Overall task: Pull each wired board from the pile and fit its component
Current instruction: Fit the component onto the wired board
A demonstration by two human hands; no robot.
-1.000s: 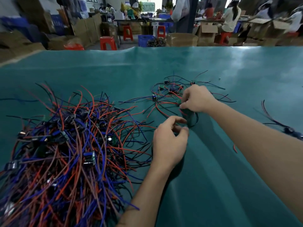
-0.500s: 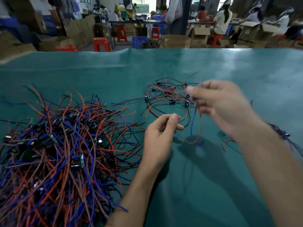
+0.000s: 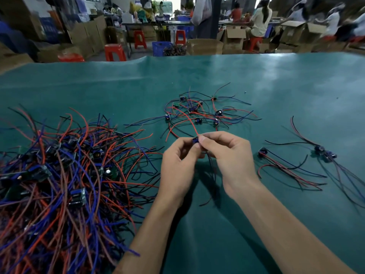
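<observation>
- Head view: both bare hands meet above the teal-green table covering [image 3: 256,91], near the middle of the picture.
- The left hand [image 3: 178,165] has its fingers curled, thumb and forefinger tips pinching a small blue wired board [image 3: 195,139] from the left side.
- The right hand [image 3: 229,155] is curled too; its fingertips [image 3: 202,139] pinch at the same board from the right. Whether they also hold a separate component I cannot tell — the spot is too small.
- A thin red wire [image 3: 187,119] rises from the held board and arcs back toward the far side of the table; dark wires hang down between the 2 wrists.
- The big tangled pile of red, blue and black wired boards [image 3: 65,175] fills the left part of the table, just beside the left forearm — small green and blue boards show among the strands.
- Beyond the hands lies a loose cluster of small blue boards with red, blue and black leads [image 3: 197,113], spread flat and apart from the pile.
- To the right of the right hand lies another board with long red and black leads [image 3: 262,152], and further right a small group of dark boards with trailing wires [image 3: 322,151].
- Past the table edge stand red plastic stools [image 3: 114,52], brown cardboard boxes [image 3: 233,38] and a blue crate [image 3: 161,48]; seated people there are blurred.
</observation>
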